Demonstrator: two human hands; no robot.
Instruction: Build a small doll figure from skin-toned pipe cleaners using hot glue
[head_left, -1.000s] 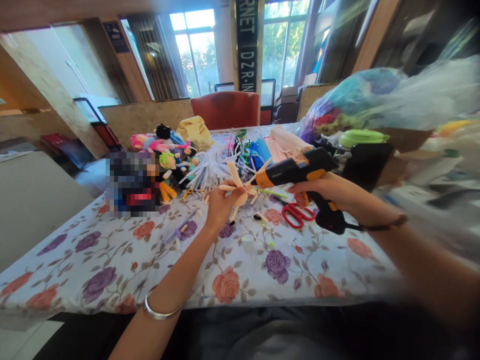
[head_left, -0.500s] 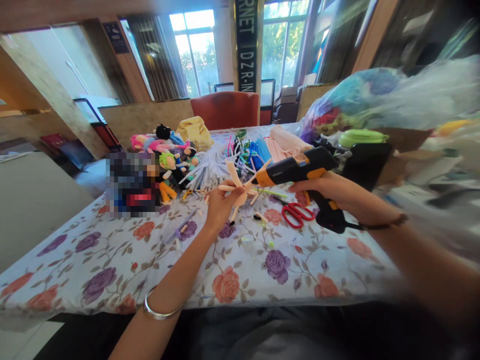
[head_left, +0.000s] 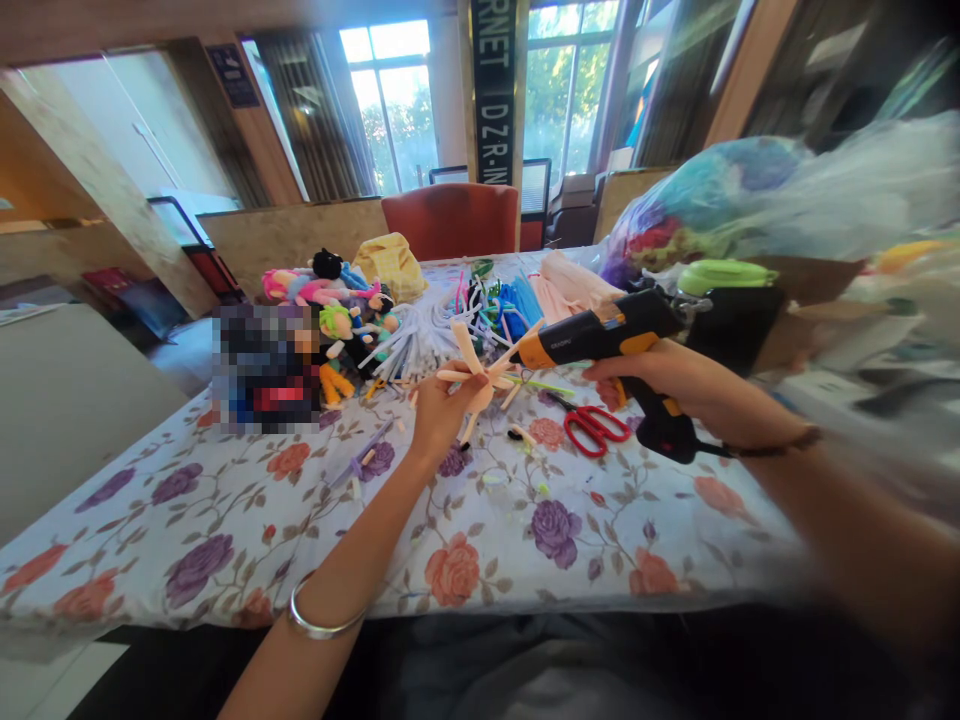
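Observation:
My left hand pinches a peach doll body of pipe cleaners, with limb-like strips spreading from a rounded end. In my right hand is a black and orange hot glue gun, its fingers wrapped round the handle. The gun's tip points left, just right of the doll body and close to one of its strips; whether it touches I cannot tell. Red-handled scissors lie on the table below the gun. Short cut pieces lie below the doll body, among them a black-tipped one.
A floral tablecloth covers the table. Behind my hands lie white pipe cleaners, blue ones and a peach bundle. Small dolls are heaped at the left. Plastic bags and a green-lidded container stand right.
The glue gun in my right hand has shifted slightly right, its tip drawing back a little from the doll body. My left hand holds nearly still.

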